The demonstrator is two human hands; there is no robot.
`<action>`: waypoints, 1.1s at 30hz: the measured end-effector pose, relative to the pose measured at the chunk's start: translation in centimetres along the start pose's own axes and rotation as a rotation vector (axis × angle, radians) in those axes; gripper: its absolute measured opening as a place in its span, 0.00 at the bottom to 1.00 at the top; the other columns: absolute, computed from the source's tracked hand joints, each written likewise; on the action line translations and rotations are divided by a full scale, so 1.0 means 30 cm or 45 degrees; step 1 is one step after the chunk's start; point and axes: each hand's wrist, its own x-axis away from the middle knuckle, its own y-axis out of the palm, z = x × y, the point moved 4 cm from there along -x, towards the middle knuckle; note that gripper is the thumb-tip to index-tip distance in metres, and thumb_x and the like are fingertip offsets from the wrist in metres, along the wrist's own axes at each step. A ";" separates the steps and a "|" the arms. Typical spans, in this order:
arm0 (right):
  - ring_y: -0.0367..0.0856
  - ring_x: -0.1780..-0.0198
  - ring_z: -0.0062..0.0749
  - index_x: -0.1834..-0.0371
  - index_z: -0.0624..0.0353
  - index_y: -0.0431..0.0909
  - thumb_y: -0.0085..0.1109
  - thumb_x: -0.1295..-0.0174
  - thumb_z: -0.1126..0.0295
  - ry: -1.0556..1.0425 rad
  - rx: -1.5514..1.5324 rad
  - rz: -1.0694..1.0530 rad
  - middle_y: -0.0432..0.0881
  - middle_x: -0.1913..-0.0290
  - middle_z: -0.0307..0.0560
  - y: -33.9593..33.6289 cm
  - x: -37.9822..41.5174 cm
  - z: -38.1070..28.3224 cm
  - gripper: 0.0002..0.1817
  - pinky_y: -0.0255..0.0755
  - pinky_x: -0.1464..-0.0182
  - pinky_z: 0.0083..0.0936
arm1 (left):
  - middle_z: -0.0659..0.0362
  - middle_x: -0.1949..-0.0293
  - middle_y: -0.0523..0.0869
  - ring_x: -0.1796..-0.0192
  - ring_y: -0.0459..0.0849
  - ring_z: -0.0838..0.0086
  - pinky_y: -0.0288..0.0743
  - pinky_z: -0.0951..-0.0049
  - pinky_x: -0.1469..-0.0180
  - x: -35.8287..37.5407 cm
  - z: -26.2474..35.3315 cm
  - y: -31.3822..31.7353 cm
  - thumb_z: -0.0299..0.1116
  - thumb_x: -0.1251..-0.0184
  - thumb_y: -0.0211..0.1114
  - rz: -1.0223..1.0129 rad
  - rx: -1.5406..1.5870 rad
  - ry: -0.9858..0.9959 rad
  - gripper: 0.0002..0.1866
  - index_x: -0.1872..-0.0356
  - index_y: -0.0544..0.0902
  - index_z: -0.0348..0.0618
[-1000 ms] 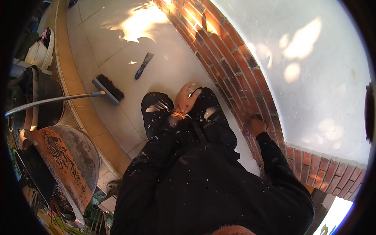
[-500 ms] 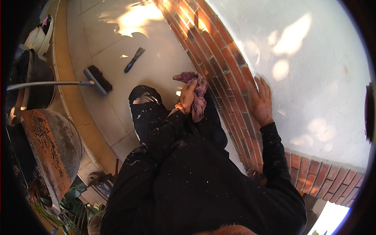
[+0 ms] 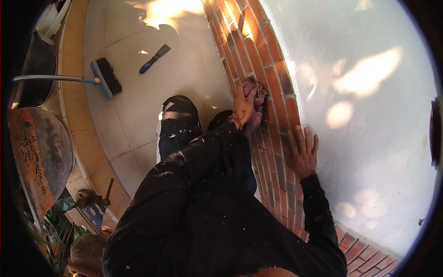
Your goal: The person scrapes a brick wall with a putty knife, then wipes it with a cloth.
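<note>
My left hand (image 3: pixel 243 110) grips a crumpled purplish cloth (image 3: pixel 258 92) and presses it against the red brick band (image 3: pixel 277 76) at the base of the wall. Part of the cloth hangs below the fingers. Lower and to the right, my right hand (image 3: pixel 302 154) rests with its fingers stretched out where the bricks meet the white wall (image 3: pixel 369 161); nothing is in it. My knees are bent beside the bricks, in dark, paint-flecked trousers.
A putty knife (image 3: pixel 155 59) lies on the pale tiled floor (image 3: pixel 134 106). Left of it is a broom (image 3: pixel 106 78) with a blue head. A worn orange-and-grey container (image 3: pixel 44 152), a black container (image 3: pixel 39 69) and plants (image 3: pixel 57 212) stand along the left edge.
My left hand has carried the cloth rightward from above my knees onto the bricks. My right hand sits lower in view, still flat at the wall. The view has shifted.
</note>
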 end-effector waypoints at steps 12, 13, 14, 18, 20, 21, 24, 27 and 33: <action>0.60 0.15 0.53 0.20 0.50 0.74 0.64 0.27 0.51 0.026 0.080 -0.067 0.66 0.15 0.47 0.005 -0.002 0.000 0.34 0.53 0.18 0.61 | 0.42 0.48 0.81 0.45 0.82 0.37 0.77 0.44 0.45 0.004 -0.214 -0.051 0.40 0.23 0.62 -0.143 -0.589 -0.185 0.16 0.45 0.77 0.39; 0.59 0.14 0.52 0.20 0.50 0.73 0.64 0.26 0.51 0.020 0.080 -0.075 0.66 0.15 0.47 0.011 -0.009 -0.005 0.34 0.53 0.18 0.61 | 0.44 0.50 0.81 0.46 0.83 0.38 0.75 0.42 0.44 -0.095 -0.234 -0.145 0.40 0.26 0.65 0.039 -0.590 -0.276 0.16 0.48 0.77 0.40; 0.59 0.14 0.52 0.20 0.50 0.73 0.64 0.26 0.51 -0.010 0.043 -0.063 0.66 0.15 0.47 0.006 -0.009 -0.014 0.34 0.53 0.18 0.61 | 0.44 0.42 0.81 0.40 0.81 0.38 0.76 0.42 0.39 -0.166 -0.233 -0.236 0.41 0.27 0.67 0.010 -0.901 -0.326 0.19 0.43 0.78 0.43; 0.61 0.14 0.50 0.19 0.47 0.72 0.56 0.21 0.48 0.027 0.103 -0.096 0.66 0.15 0.46 0.020 -0.008 -0.005 0.31 0.50 0.16 0.59 | 0.44 0.18 0.63 0.21 0.62 0.30 0.54 0.26 0.23 -0.457 -0.276 -0.610 0.50 0.33 0.72 0.649 -1.822 -0.196 0.38 0.24 0.73 0.51; 0.61 0.15 0.51 0.19 0.48 0.72 0.55 0.21 0.48 0.024 0.138 -0.086 0.66 0.15 0.46 0.033 -0.016 -0.005 0.32 0.49 0.16 0.60 | 0.44 0.15 0.58 0.19 0.58 0.30 0.47 0.24 0.21 -0.599 -0.245 -0.827 0.52 0.33 0.71 0.822 -1.883 -0.147 0.41 0.21 0.70 0.50; 0.61 0.14 0.52 0.19 0.49 0.72 0.55 0.21 0.48 0.013 0.137 -0.070 0.66 0.15 0.47 0.036 -0.017 -0.004 0.32 0.48 0.15 0.60 | 0.43 0.16 0.59 0.20 0.59 0.30 0.47 0.25 0.20 -0.659 -0.260 -0.932 0.51 0.33 0.70 0.920 -1.978 -0.087 0.40 0.22 0.70 0.47; 0.59 0.14 0.52 0.18 0.49 0.71 0.53 0.20 0.48 0.011 0.147 -0.087 0.66 0.15 0.47 0.033 -0.006 0.002 0.32 0.47 0.15 0.59 | 0.44 0.31 0.75 0.29 0.71 0.36 0.55 0.29 0.26 -0.709 -0.299 -1.116 0.42 0.25 0.61 0.830 -2.114 -0.354 0.26 0.29 0.76 0.45; 0.58 0.13 0.51 0.18 0.48 0.71 0.52 0.20 0.48 0.000 0.128 -0.122 0.66 0.15 0.46 0.013 0.011 0.000 0.32 0.47 0.15 0.59 | 0.46 0.42 0.80 0.39 0.81 0.42 0.72 0.37 0.36 -0.697 -0.322 -1.117 0.37 0.24 0.60 0.607 -2.054 -0.367 0.16 0.41 0.81 0.44; 0.56 0.13 0.51 0.19 0.50 0.72 0.58 0.22 0.54 0.015 -0.040 -0.075 0.65 0.14 0.48 0.023 -0.027 -0.013 0.30 0.43 0.14 0.57 | 0.48 0.63 0.87 0.58 0.89 0.55 0.81 0.57 0.56 -0.534 -0.285 -0.799 0.34 0.27 0.69 0.201 -1.039 0.165 0.09 0.50 0.86 0.45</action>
